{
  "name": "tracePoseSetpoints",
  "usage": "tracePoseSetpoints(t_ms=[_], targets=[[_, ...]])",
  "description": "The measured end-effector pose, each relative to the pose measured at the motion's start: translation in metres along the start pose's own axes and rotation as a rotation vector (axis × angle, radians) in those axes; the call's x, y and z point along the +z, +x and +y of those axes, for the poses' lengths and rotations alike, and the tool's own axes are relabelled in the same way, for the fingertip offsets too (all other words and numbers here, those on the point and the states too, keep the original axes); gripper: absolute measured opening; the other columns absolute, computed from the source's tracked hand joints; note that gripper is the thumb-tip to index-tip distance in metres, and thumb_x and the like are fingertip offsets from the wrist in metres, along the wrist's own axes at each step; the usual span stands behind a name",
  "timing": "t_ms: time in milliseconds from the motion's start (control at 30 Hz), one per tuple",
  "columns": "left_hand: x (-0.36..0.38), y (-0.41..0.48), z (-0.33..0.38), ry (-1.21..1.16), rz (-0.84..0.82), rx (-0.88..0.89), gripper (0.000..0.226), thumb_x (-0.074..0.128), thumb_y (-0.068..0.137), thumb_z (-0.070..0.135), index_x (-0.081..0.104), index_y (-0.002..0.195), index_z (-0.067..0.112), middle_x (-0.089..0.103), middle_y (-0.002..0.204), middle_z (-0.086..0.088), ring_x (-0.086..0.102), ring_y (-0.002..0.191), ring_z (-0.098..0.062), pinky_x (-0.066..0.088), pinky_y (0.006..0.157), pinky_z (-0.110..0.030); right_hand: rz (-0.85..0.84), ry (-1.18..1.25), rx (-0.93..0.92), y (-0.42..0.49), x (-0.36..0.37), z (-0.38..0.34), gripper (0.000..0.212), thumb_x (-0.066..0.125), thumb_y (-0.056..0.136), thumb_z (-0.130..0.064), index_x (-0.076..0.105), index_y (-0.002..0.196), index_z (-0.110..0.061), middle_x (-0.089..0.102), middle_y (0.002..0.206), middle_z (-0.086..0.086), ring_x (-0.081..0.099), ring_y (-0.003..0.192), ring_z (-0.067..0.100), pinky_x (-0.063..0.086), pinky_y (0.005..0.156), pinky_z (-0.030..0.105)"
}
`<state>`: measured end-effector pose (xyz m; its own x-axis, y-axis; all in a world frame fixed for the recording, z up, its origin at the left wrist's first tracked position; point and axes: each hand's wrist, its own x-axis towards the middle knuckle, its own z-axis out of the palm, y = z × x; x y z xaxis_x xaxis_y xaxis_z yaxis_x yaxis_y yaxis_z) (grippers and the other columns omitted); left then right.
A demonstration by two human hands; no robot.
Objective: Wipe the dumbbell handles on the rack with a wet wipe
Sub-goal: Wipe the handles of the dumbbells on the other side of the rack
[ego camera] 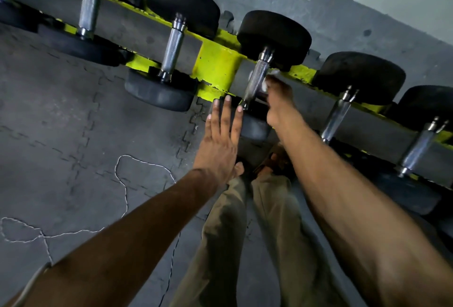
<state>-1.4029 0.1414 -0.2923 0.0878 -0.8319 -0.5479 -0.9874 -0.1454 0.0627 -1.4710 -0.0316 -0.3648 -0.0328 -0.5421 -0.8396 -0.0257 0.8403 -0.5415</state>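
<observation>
Currently, your right hand (279, 103) pinches the wet wipe (265, 86) against the right side of the middle dumbbell's handle (256, 78), about mid-length. Motion blur hides exactly how those fingers lie. Left hand (218, 140): fingers straight and spread, flat against the near head (255, 127) of the same dumbbell, gripping nothing. The dumbbell sits across the yellow rack (215, 66), far head (274, 37) toward the wall.

Risks, as I judge them:
- The wipe meets one face of the handle only. The left face and underside likely get missed unless you wrap it round.
- The knurling looks coarse, so a thin wipe may snag, tear and leave shreds in the grooves.
- Your left palm braces but does not hold. A hard stroke toward you could roll or slide the dumbbell off its rest, and your feet (274, 162) stand right beneath the near head.
- Your right knuckles work close to the rack rail, so a fast stroke may scrape them.
- A white cord (122, 184) loops over the floor (73, 110) at left. Stepping toward the left neighbour's handle (172, 49) could catch it.
</observation>
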Motion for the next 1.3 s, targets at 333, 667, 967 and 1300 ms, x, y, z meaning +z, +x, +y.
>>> tracePoseSetpoints(t_ms=[333, 667, 967, 1300], targets=[[0.001, 0.002, 0.000, 0.037, -0.008, -0.008, 0.135, 0.062, 0.085, 0.064, -0.031, 0.154, -0.005, -0.029, 0.162, -0.036, -0.015, 0.155, -0.054, 0.016, 0.127, -0.058, -0.203, 0.345, 0.144, 0.023, 0.004, -0.008, 0.024, 0.043, 0.096, -0.015, 0.064, 0.085, -0.014, 0.071, 0.083, 0.009, 0.070, 0.070, 0.021, 0.051, 0.068, 0.028], [0.005, 0.005, 0.001, 0.004, 0.022, -0.028, 0.125, 0.058, 0.090, 0.057, -0.030, 0.154, -0.004, -0.028, 0.163, -0.036, -0.015, 0.155, -0.054, 0.015, 0.126, -0.059, -0.172, 0.329, 0.129, 0.030, 0.005, -0.017, 0.024, 0.042, 0.100, -0.014, 0.060, 0.084, -0.013, 0.066, 0.071, 0.003, 0.062, 0.073, 0.020, 0.053, 0.064, 0.026], [0.003, 0.004, 0.001, 0.004, 0.013, -0.024, 0.127, 0.060, 0.089, 0.059, -0.030, 0.155, -0.004, -0.030, 0.162, -0.035, -0.017, 0.155, -0.053, 0.015, 0.127, -0.059, -0.067, -0.885, -1.129, 0.006, -0.032, -0.004, 0.009, 0.062, 0.087, -0.021, 0.066, 0.094, -0.017, 0.066, 0.100, 0.005, 0.063, 0.087, 0.026, 0.051, 0.068, 0.041], [0.002, 0.000, 0.006, 0.005, 0.015, -0.080, 0.128, 0.065, 0.090, 0.058, -0.025, 0.158, -0.002, -0.023, 0.167, -0.032, -0.012, 0.157, -0.051, 0.020, 0.126, -0.056, -0.553, -1.921, -1.371, -0.008, -0.019, -0.029, 0.021, 0.049, 0.095, -0.031, 0.065, 0.106, -0.023, 0.064, 0.114, -0.001, 0.069, 0.094, 0.031, 0.041, 0.060, 0.036]])
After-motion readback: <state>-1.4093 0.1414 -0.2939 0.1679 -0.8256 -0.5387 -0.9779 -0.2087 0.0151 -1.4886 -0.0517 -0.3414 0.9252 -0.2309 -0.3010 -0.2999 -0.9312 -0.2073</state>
